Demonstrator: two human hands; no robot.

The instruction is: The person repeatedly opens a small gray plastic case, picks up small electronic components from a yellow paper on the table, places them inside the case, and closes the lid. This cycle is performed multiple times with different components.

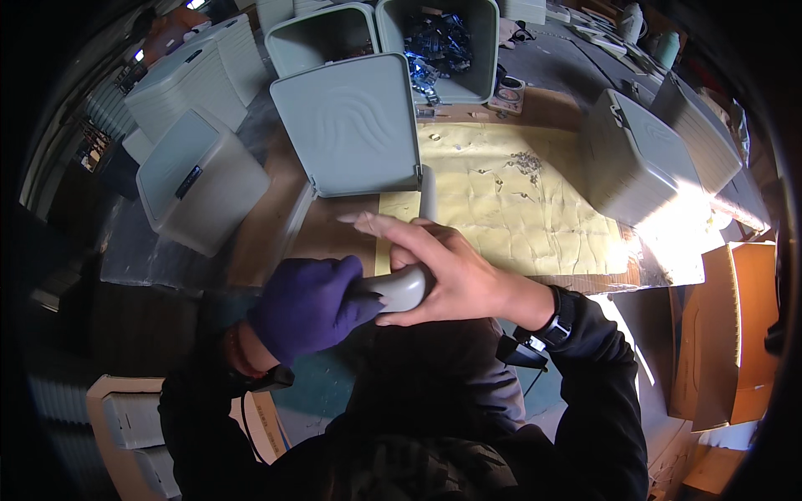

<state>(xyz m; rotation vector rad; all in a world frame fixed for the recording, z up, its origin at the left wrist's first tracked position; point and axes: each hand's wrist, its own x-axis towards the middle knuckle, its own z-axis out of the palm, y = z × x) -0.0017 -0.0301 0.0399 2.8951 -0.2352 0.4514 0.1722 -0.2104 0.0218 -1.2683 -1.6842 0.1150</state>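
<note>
Grey-green plastic is nearly all I see: closed bins lie tipped on their sides at both ends of the desk (pixel 276 225), probably pushed out there to leave the middle free. The nearest open bin (pixel 330 37) stands just ahead of me with its lid (pixel 351 125) swung down toward my chest, which puts its hinge edge within reach. A second open bin (pixel 468 42) behind it holds a tangle of dark blue parts. A creased yellow sheet (pixel 510 209) covers the middle, scattered with small screws, likely so they show up and don't roll off. My bare right hand (pixel 451 271) is clasped around a curved grey handle piece (pixel 405 288), raised just below the lid. My purple-gloved left hand (pixel 309 305) clamps its lower end to steady it.
</note>
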